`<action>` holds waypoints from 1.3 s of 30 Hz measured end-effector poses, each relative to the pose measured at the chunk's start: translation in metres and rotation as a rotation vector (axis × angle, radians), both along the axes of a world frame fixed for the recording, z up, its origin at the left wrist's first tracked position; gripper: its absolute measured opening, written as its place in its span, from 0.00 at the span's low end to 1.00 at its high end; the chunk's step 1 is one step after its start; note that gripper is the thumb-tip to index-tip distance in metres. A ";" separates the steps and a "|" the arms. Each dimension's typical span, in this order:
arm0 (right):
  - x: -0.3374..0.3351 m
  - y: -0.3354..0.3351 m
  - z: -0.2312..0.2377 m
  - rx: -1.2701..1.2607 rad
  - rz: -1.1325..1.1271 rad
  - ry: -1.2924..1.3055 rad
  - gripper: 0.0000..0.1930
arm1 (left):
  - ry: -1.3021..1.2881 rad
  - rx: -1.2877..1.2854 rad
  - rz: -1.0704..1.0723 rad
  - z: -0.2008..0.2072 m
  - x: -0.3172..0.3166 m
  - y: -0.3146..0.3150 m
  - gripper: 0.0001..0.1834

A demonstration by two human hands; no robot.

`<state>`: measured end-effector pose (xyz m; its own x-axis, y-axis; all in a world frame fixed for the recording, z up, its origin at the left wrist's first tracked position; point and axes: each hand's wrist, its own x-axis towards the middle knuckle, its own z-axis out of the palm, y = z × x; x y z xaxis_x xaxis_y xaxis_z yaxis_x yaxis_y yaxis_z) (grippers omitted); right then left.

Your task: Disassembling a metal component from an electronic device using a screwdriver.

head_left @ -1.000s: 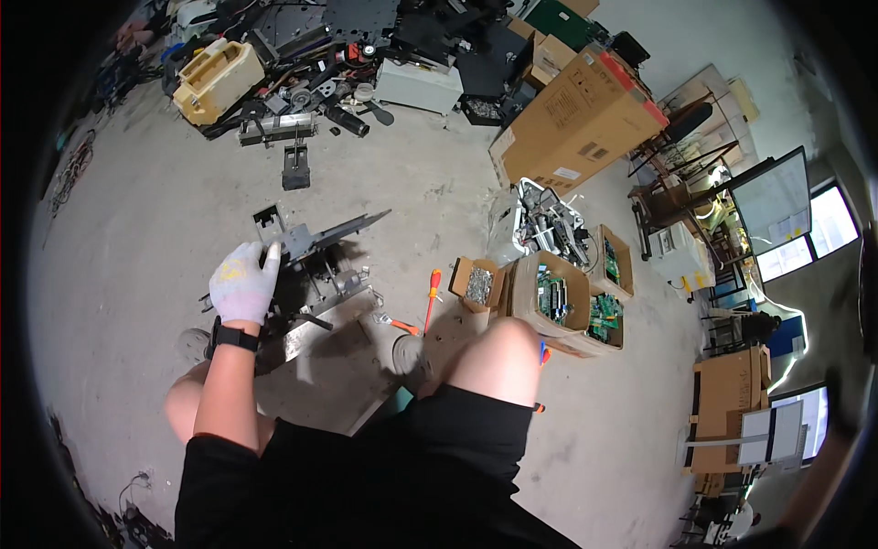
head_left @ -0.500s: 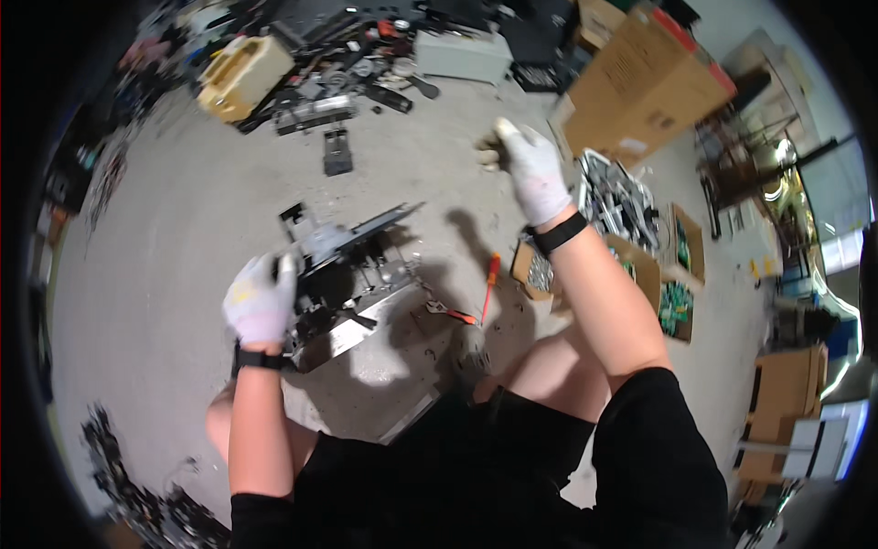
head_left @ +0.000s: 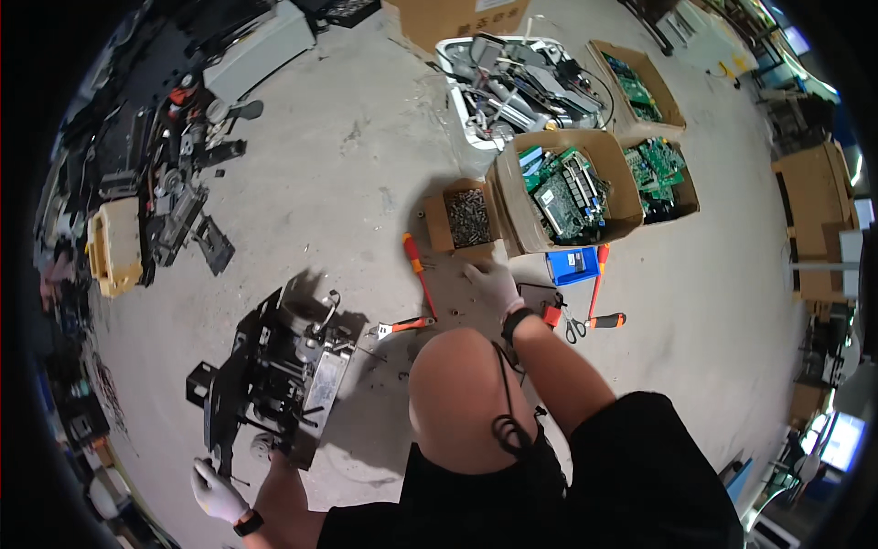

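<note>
A black machine assembly with a bare metal side plate and exposed metal and plastic parts leans on the floor at my front left. At its near lower end, my left hand, in a white glove, has its fingers closed at the edge of the black frame. My right hand, gloved too, is low by the near side of a small cardboard box; its fingers point left and look slightly apart, with nothing visible in them. Small screws fill that box. A red-and-orange screwdriver and an orange-handled adjustable wrench lie on the floor between the hands.
Right of the screw box stands a carton of green circuit boards. Behind it is a white bin of metal parts. Scissors, another screwdriver and a blue tray lie by my right wrist. Scrap parts pile up at left.
The view has swung to the right. My right hand has come down from raised in front of me to beside the screw box. My left hand remains at the machine's left end.
</note>
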<state>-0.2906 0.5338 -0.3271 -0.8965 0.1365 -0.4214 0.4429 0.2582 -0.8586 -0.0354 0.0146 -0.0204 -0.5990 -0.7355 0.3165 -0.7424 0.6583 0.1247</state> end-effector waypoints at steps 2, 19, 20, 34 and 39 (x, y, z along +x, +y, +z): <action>0.046 0.043 -0.078 0.029 -0.382 -0.097 0.19 | 0.036 0.095 0.050 -0.015 -0.020 0.004 0.26; 0.052 0.112 -0.107 1.175 0.020 -0.162 0.10 | 0.082 0.113 0.199 -0.025 -0.009 -0.015 0.28; 0.050 0.115 -0.108 1.061 -0.061 -0.251 0.10 | 0.086 0.083 0.190 -0.026 -0.008 -0.016 0.28; 0.052 0.140 -0.132 0.778 0.053 -0.240 0.17 | 0.219 0.212 0.112 -0.023 -0.012 -0.011 0.22; 0.059 0.119 -0.110 0.902 -0.066 -0.312 0.15 | 0.123 0.090 0.048 -0.015 -0.024 0.009 0.22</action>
<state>-0.2317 0.6527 -0.4367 -0.7407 0.5728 -0.3510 0.6552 0.7314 -0.1891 -0.0597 0.0235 -0.0355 -0.5229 -0.7912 0.3172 -0.7485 0.6042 0.2733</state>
